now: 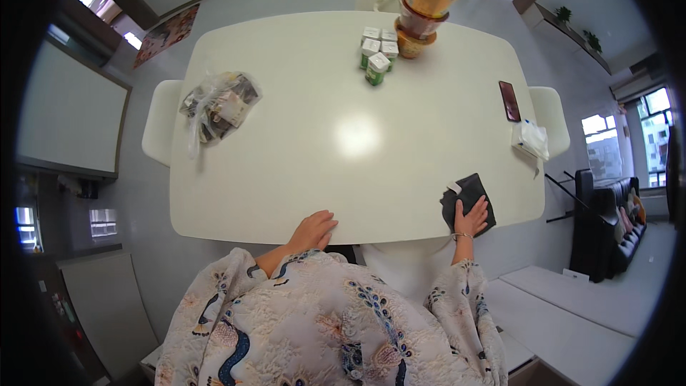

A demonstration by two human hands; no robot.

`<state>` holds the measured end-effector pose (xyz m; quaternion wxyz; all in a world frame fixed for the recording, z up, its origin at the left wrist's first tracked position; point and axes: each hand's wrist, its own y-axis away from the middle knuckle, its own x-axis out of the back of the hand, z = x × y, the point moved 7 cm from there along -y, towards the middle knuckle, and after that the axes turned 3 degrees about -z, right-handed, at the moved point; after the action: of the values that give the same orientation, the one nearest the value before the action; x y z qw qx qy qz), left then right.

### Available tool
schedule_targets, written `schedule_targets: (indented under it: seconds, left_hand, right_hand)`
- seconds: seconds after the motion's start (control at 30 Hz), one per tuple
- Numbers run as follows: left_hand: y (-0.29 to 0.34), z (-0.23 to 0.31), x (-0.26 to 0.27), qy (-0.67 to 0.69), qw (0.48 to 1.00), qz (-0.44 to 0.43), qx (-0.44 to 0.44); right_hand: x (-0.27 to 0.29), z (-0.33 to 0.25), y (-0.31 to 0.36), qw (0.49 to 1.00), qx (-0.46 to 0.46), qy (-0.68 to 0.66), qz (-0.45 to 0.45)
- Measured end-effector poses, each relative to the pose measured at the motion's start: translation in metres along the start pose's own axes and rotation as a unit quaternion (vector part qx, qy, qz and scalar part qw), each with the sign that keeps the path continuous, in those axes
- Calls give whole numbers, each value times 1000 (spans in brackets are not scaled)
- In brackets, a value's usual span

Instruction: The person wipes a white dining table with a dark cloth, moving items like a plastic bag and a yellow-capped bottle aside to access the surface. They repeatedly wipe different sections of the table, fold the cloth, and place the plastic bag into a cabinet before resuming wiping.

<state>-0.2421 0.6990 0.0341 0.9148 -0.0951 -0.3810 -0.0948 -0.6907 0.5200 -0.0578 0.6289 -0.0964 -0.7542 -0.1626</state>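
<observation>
My right hand (472,219) lies flat, fingers spread, on a dark grey folded cloth (468,191) near the table's front right edge. A small white tag (454,187) sticks out at the cloth's upper left. Whether the fingers press into the fabric I cannot tell. My left hand (313,231) rests at the front edge of the white table (300,164), its fingers stretched out and nothing in them.
On the left is a clear plastic bag (227,109) of packets. Several green-and-white small cartons (376,69) stand at the back, beside stacked instant noodle tubs (421,18). A phone (509,101) and a tissue pack (530,139) lie at the right. Chairs (163,118) flank the table.
</observation>
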Motion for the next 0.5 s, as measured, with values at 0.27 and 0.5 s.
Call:
schedule_targets:
  seconds: [0.27, 0.5]
  left_hand:
    - [28, -19, 0, 20, 998, 9, 65]
    - [46, -25, 13, 8, 996, 77, 52]
  right_hand:
    - [-5, -91, -81, 991, 90, 33, -94]
    - [-33, -295, -73, 945, 316, 25, -81]
